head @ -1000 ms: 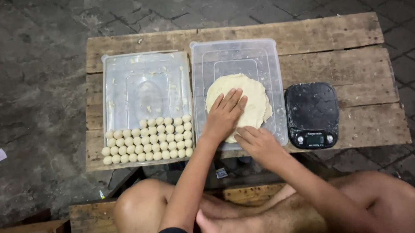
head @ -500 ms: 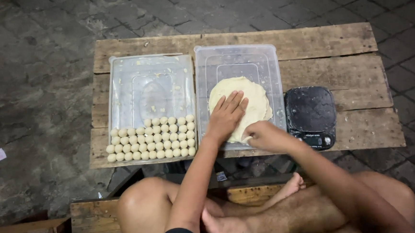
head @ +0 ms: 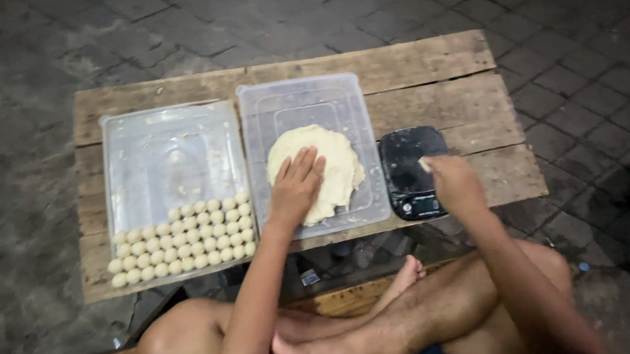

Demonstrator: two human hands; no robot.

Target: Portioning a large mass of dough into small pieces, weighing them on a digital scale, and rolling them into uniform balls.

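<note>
While the lump of pale dough [head: 329,161] lies flattened in the near half of the clear plastic tub [head: 303,101] at the middle of the table, the left hand [head: 295,189] rests flat on its near left part, palm down, the fingers [head: 305,163] stretched out straight and only slightly spread, pressing on the dough rather than gripping it. The right hand [head: 452,183] is over the near right corner of the black kitchen scale [head: 407,165], which stands just beside the tub on its right; the fingers are curled in, and a small pale piece of dough [head: 425,165] shows at their tips, pinched there above the scale's dark top. Whether the piece touches the scale cannot be told. On the other side of the tub lies a second clear tray [head: 171,146], touching or nearly touching it, with rows of small round dough balls [head: 184,240] packed close along its near edge and the far part bare apart from a few crumbs. All of this sits on a low table of rough wooden planks [head: 410,65] set on grey paving stones [head: 25,85]. The person's bare crossed legs [head: 411,317] show below the table's near edge.
</note>
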